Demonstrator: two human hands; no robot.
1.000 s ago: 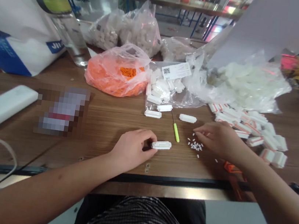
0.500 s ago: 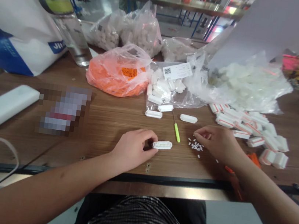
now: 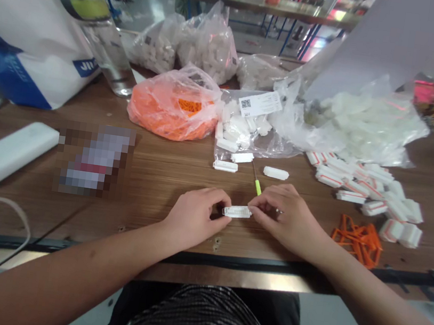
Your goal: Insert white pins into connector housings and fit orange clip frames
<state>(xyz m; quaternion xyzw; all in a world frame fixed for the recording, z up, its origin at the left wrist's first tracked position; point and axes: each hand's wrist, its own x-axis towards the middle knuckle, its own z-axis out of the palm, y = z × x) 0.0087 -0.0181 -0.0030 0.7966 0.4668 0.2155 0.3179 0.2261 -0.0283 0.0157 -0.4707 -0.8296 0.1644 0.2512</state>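
My left hand (image 3: 193, 215) pinches the left end of a small white slotted plastic connector (image 3: 236, 211) that lies on the wooden table (image 3: 150, 175) near its front edge. My right hand (image 3: 285, 218) has its fingertips closed at the connector's right end; whether a tiny white piece is between them is hidden. The right hand covers the spot where the loose small white pieces lay. A green-handled pick (image 3: 257, 181) pokes out just behind the right hand.
Two loose white connectors (image 3: 224, 166) (image 3: 276, 173) lie behind my hands. Bags of orange parts (image 3: 172, 105) and white parts (image 3: 242, 125) stand farther back. Finished connectors (image 3: 363, 185) are piled at the right, orange clips (image 3: 359, 243) in front of them. A white box (image 3: 4, 154) lies left.
My right hand has moved left from the scattered white pieces to the connector's right end. The orange clips, hidden by that arm before, now show. My left hand has kept its hold.
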